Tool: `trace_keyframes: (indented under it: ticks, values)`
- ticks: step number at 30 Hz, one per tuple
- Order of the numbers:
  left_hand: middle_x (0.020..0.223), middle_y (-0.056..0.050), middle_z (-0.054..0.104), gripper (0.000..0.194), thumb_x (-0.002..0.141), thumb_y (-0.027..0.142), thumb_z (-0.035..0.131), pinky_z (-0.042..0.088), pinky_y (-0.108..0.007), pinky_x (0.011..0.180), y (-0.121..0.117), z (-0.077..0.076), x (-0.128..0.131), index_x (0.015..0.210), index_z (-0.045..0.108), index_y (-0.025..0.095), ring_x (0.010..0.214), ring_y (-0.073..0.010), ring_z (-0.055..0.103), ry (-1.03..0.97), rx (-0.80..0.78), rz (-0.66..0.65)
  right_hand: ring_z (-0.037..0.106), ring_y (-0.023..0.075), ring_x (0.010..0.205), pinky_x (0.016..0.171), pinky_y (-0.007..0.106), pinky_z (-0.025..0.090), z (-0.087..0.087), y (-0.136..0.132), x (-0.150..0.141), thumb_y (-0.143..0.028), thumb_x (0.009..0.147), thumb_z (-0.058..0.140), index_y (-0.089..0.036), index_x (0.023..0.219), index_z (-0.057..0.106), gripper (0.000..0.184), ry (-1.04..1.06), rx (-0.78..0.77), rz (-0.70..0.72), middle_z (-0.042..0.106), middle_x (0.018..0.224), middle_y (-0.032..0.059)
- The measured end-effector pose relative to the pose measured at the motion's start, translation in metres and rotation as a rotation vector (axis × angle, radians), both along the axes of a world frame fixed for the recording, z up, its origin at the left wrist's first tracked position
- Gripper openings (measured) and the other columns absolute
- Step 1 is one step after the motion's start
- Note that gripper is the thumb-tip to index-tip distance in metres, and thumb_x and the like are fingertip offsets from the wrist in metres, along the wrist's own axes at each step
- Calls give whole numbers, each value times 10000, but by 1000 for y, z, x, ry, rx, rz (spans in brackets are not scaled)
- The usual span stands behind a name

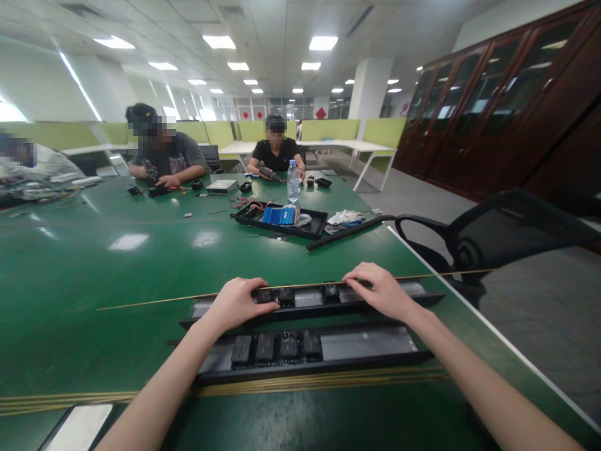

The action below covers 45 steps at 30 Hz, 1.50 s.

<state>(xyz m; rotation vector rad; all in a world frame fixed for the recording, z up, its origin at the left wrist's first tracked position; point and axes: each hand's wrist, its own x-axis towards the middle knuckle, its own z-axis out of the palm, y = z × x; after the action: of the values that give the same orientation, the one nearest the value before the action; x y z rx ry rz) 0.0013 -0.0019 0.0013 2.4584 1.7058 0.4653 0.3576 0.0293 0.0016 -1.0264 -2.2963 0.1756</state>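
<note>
Lining up the brass rod [150,303] along the far channel's [310,311] rear edge seems to be in hand, the right hand [380,291] pinching it, the left hand [237,304] curled nearby, grip unclear, and calls for even, steady control.

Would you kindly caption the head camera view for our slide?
Left hand and right hand at a thin golden rod along a black channel on a green table.

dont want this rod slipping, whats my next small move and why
Probably steady the golden rod before shifting it: it juts past both ends of the far channel, the right hand pinches it, and the left hand is around a black block.
</note>
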Motion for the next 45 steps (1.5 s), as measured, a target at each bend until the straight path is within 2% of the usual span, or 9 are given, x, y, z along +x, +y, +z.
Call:
trace_keyframes:
  ticks: [13, 23, 33, 45]
  values:
    - [871, -55, 767, 501, 765, 675, 607, 476, -286, 693, 1, -2, 0, 974, 723, 234, 808, -245, 711, 6, 8, 10, 635, 214, 805, 773, 379, 479, -10, -2, -9, -274, 932, 571, -231, 859, 707, 160, 108, 49, 2, 720, 838, 45]
    - [887, -61, 769, 539, 755, 701, 595, 483, -300, 713, 0, -2, 1, 984, 727, 231, 819, -253, 708, 12, 27, 26, 633, 221, 815, 782, 386, 478, -12, -1, -8, -270, 935, 561, -230, 866, 706, 165, 93, 34, -2, 719, 842, 46]
    - [871, -65, 767, 522, 756, 687, 602, 491, -296, 716, -2, -1, 2, 966, 732, 226, 807, -244, 704, 3, 33, 32, 640, 242, 811, 781, 410, 496, -9, -3, -10, -338, 938, 532, -233, 857, 715, 225, 78, 37, -10, 729, 844, 65]
    - [882, -71, 767, 555, 760, 694, 595, 494, -306, 718, -3, 0, 3, 999, 736, 213, 813, -253, 703, 23, 41, 31, 639, 236, 814, 783, 392, 490, -12, 0, -7, -337, 937, 540, -230, 870, 718, 218, 71, 25, -10, 727, 853, 63]
